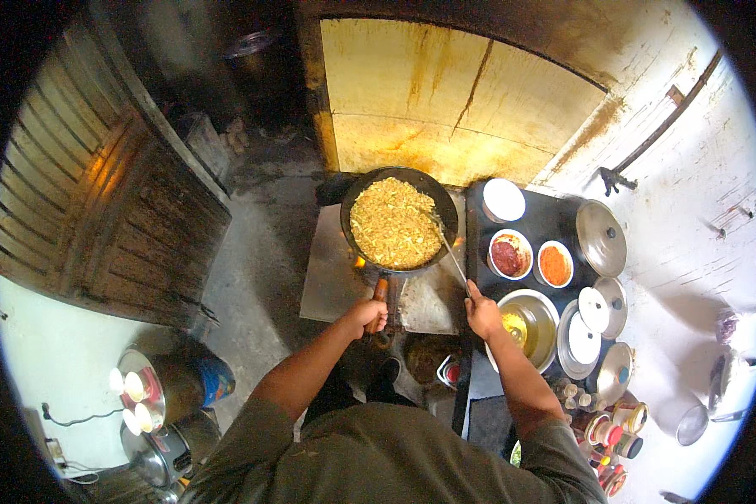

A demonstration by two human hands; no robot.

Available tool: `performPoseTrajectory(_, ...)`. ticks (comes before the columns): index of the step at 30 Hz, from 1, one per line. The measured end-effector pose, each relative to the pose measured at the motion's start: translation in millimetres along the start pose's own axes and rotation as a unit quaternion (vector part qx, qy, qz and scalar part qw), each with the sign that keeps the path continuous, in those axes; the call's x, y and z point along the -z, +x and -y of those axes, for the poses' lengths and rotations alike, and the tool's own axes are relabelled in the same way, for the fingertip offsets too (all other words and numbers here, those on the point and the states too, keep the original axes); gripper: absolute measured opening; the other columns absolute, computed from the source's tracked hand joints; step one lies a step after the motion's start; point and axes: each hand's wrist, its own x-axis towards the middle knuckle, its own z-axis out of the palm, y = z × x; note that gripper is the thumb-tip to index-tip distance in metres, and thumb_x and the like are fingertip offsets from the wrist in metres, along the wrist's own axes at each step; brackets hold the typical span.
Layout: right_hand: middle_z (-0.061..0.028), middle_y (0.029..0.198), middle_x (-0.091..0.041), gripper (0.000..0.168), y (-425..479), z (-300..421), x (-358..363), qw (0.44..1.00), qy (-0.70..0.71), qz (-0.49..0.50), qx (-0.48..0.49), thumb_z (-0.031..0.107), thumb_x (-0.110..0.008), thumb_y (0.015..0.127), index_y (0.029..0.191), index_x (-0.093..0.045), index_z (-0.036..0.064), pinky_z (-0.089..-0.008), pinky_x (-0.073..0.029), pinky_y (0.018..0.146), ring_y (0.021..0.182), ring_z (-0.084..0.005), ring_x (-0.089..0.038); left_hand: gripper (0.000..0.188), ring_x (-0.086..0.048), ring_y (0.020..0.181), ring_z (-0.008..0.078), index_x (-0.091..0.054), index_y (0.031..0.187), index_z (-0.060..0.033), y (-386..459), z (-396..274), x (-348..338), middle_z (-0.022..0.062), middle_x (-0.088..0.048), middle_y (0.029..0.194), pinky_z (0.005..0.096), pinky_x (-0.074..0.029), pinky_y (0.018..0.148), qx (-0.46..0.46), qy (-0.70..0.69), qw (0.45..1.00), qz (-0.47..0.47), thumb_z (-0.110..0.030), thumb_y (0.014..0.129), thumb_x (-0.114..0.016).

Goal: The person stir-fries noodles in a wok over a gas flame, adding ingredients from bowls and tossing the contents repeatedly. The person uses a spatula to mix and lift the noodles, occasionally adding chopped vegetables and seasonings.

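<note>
A dark round wok (448, 220) sits over a lit burner on a metal stove top (327, 277), with a small flame showing beneath it. Yellowish chopped food (390, 223) fills most of the pan. My left hand (370, 316) is closed around the pan's wooden handle (379, 291). My right hand (482, 314) grips the metal-shafted cooking utensil (455, 259), whose far end rests in the food at the pan's right side; the shape of that end is hard to make out.
A dark counter to the right holds a white tub (504, 198), bowls of red paste (510, 254) and orange powder (554, 264), a steel basin of yellowish liquid (538, 321), several lids (601, 238) and jars (630, 417). Yellow-stained panels (416, 75) stand behind the stove.
</note>
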Motion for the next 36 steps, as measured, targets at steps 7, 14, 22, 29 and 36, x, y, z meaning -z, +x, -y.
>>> performPoseTrajectory(7, -0.0298, 0.093, -0.067, 0.052, -22.8, 5.0, 9.1, 1.0, 0.022, 0.017, 0.0, 0.015, -0.058, 0.095, 0.145, -0.047, 0.01, -0.0538, -0.053, 0.077, 0.084, -0.0468, -0.066, 0.023, -0.048, 0.043, 0.0106, -0.052, 0.078, -0.0138, -11.0, -6.9, -7.7, -0.0028, -0.051, 0.059, 0.028, -0.039, 0.039, -0.06, 0.082, 0.995, -0.014, -0.026, 0.093, -0.065)
performPoseTrajectory(14, -0.0248, 0.09, -0.069, 0.047, -74.0, 64.0, 123.0, 0.99, 0.068, 0.071, 0.102, 0.021, -0.061, 0.094, 0.14, -0.056, 0.013, -0.0496, -0.054, 0.077, 0.081, -0.0436, -0.067, 0.025, -0.043, 0.041, 0.0117, -0.052, 0.079, -0.0132, -101.7, -23.5, 7.6, -0.002, -0.048, 0.056, 0.0295, -0.033, 0.038, -0.098, 0.228, 0.969, -0.004, -0.028, 0.093, -0.066)
performPoseTrajectory(22, -0.0255, 0.095, -0.07, 0.048, -56.4, 182.2, 220.5, 0.959, -0.137, 0.238, 0.066, 0.025, -0.06, 0.094, 0.142, -0.055, 0.017, -0.0464, -0.054, 0.08, 0.088, -0.0387, -0.07, 0.026, -0.045, 0.041, 0.0122, -0.051, 0.076, -0.0107, -158.6, -68.5, -3.7, -0.0008, -0.047, 0.052, 0.0317, -0.035, 0.042, -0.164, 0.234, 0.958, 0.024, -0.024, 0.093, -0.065)
performPoseTrajectory(29, -0.0213, 0.089, -0.072, 0.037, -81.9, 175.5, 129.4, 0.968, -0.226, 0.09, 0.059, 0.022, -0.054, 0.096, 0.131, -0.062, 0.011, -0.0512, -0.057, 0.075, 0.083, -0.0388, -0.071, 0.016, -0.046, 0.041, 0.0103, -0.053, 0.093, -0.0095, -189.1, 15.9, 42.4, -0.0017, -0.048, 0.057, 0.0298, -0.035, 0.038, -0.126, 0.186, 0.973, 0.055, -0.017, 0.092, -0.067)
performPoseTrajectory(36, -0.0236, 0.1, -0.07, 0.047, -133.6, 212.6, 161.8, 0.964, -0.136, 0.229, -0.008, 0.025, -0.059, 0.094, 0.141, -0.056, 0.019, -0.0507, -0.054, 0.085, 0.095, -0.0419, -0.068, 0.014, -0.046, 0.044, 0.0095, -0.054, 0.086, -0.0092, -185.1, 9.2, 59.0, -0.0021, -0.051, 0.062, 0.0276, -0.038, 0.041, -0.091, 0.162, 0.979, 0.084, -0.014, 0.093, -0.065)
